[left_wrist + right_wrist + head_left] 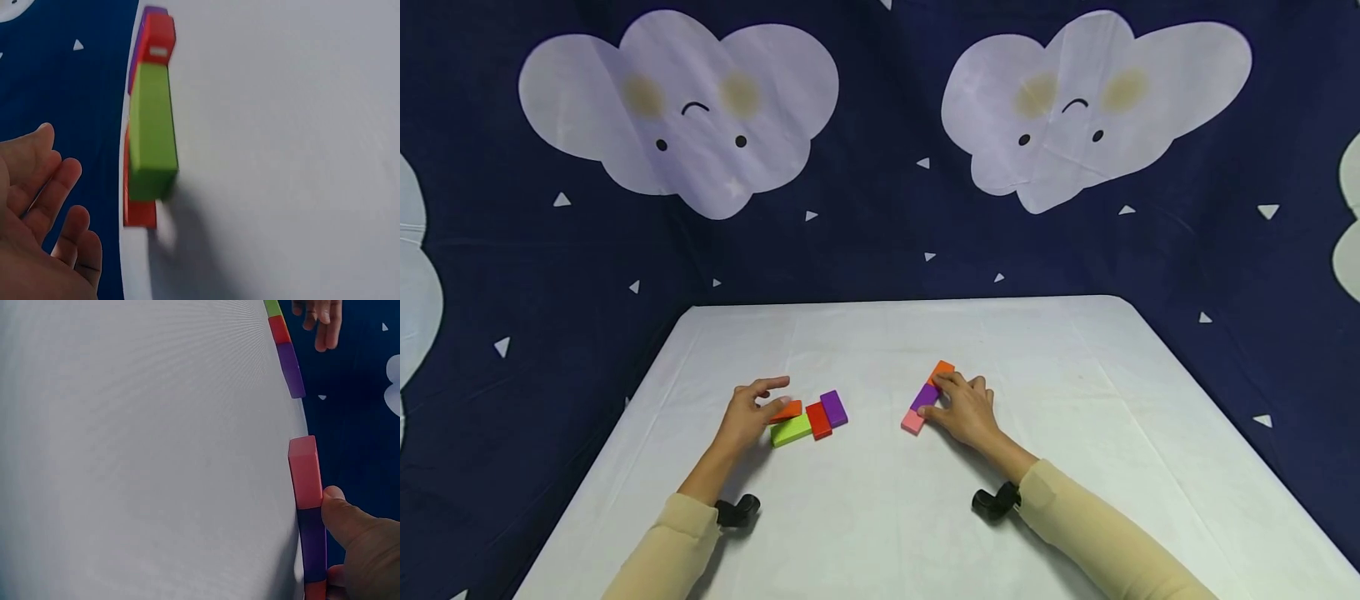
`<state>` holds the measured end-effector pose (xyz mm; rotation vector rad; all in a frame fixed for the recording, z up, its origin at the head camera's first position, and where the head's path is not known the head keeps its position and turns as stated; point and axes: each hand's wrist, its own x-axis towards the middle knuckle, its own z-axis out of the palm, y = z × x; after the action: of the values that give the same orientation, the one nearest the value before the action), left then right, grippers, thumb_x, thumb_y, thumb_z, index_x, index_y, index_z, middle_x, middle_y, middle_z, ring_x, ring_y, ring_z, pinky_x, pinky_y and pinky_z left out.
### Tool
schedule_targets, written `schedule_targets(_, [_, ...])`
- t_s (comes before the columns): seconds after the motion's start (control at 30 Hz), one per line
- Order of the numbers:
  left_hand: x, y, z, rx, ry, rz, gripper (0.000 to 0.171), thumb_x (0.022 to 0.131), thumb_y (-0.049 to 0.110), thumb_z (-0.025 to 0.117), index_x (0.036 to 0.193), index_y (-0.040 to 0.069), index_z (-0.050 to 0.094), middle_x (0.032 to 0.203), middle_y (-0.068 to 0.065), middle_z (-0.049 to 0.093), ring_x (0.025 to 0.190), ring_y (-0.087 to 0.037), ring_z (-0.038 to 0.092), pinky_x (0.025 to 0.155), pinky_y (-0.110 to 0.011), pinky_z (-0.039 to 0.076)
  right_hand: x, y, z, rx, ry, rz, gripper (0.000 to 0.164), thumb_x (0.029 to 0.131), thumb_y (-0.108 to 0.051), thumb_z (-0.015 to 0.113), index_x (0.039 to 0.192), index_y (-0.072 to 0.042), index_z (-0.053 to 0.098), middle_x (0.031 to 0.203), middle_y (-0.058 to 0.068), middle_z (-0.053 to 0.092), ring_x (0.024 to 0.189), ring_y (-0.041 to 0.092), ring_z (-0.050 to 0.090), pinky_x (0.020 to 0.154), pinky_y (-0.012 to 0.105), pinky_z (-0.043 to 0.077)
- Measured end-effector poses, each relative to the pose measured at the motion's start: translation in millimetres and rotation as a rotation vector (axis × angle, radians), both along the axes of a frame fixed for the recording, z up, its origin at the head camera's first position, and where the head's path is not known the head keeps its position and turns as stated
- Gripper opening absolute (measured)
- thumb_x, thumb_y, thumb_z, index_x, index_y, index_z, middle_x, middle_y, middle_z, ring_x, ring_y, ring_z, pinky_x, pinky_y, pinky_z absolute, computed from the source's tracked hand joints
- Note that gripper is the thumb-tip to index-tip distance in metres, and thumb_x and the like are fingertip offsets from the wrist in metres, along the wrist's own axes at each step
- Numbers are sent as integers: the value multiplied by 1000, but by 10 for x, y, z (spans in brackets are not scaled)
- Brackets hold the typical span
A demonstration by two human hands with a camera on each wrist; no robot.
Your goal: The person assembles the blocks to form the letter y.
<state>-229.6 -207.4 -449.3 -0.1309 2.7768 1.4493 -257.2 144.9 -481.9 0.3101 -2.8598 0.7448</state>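
Observation:
My left hand [748,414] is beside an orange block [787,411], its fingers loosely extended and its thumb overlapping the block's edge in the head view. In the left wrist view the fingers stand apart from the blocks. That orange block lies along a lime green block [792,430], followed by a red block [819,421] and a purple block [833,409]. My right hand [966,410] holds the middle purple block [312,545] of another row, thumb at its pink end and index finger at its orange end. A pink block [305,475] and an orange block [942,370] adjoin it.
A white cloth covers the table [865,533]. Behind it hangs a dark blue curtain [880,242] with clouds and small triangles. A black wrist device [739,511] sits on the left forearm, and another black wrist device [996,502] on the right.

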Motion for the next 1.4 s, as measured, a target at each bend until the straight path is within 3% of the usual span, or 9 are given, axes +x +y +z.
schedule_targets(0.3, [45, -227, -77, -17, 30, -46, 43, 89, 22, 64, 130, 10, 57, 122, -22, 45, 109, -30, 45, 75, -29, 40, 6, -1, 11, 4, 6, 4, 66, 74, -47, 74, 128, -12, 59, 131, 3, 57, 94, 31, 42, 74, 39, 27])
schedule_targets(0.43, [48, -329, -114, -40, 47, -104, 44, 89, 24, 64, 130, 7, 57, 125, -22, 49, 116, -34, 45, 87, -41, 43, 8, 0, 9, 6, 0, 0, 67, 74, -47, 74, 129, -12, 59, 131, 3, 57, 94, 31, 42, 75, 39, 28])
schedule_targets(0.6, [26, -410, -145, -49, 70, -158, 42, 88, 21, 65, 127, 5, 58, 127, -20, 54, 121, -36, 44, 98, -53, 36, 5, -1, 4, 12, -2, -2, 67, 74, -48, 74, 129, -13, 59, 132, 3, 56, 95, 31, 42, 75, 40, 28])
schedule_targets(0.97, [-16, -451, -193, -109, 132, -218, 38, 85, 15, 68, 120, 1, 62, 118, -19, 63, 109, -32, 49, 94, -47, 36, 16, -7, 17, 3, -3, -4, 67, 74, -48, 74, 128, -13, 59, 131, 3, 57, 96, 32, 42, 76, 40, 28])
schedule_targets(1.4, [-54, -423, -243, -166, 80, -189, 37, 83, 7, 68, 119, 2, 63, 116, -16, 62, 103, -25, 44, 87, -37, 37, 3, -3, -4, 4, -2, -5, 68, 73, -48, 74, 129, -14, 59, 131, 4, 57, 94, 32, 41, 75, 39, 28])
